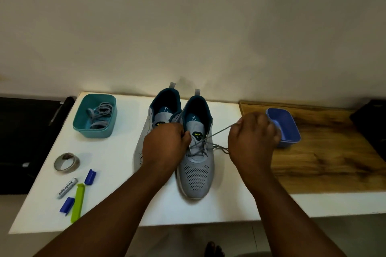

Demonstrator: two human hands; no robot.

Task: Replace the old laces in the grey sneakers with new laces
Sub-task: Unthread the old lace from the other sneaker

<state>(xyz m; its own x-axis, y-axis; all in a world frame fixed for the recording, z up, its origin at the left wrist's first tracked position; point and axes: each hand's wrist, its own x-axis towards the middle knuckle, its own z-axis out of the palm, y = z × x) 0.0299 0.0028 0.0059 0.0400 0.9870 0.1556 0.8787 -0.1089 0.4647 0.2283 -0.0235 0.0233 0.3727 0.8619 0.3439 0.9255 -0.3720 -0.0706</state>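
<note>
Head view: two grey sneakers [177,142] side by side on white table [117,204], heels far, toes near. Right hand [253,137] pinching grey lace [217,132], drawn taut up and rightward from right shoe's eyelets, probably to slide it out. Left hand [165,145] curled at the tongue, likely steadying the shoe; whether gripping lace, cannot tell. Teal tub [80,123] far left holding coiled laces [100,113]. Blue tub [292,131] right, on wooden board [334,162], perhaps waiting for removed laces. Tape roll [66,161], battery [67,188], clips near left.
</note>
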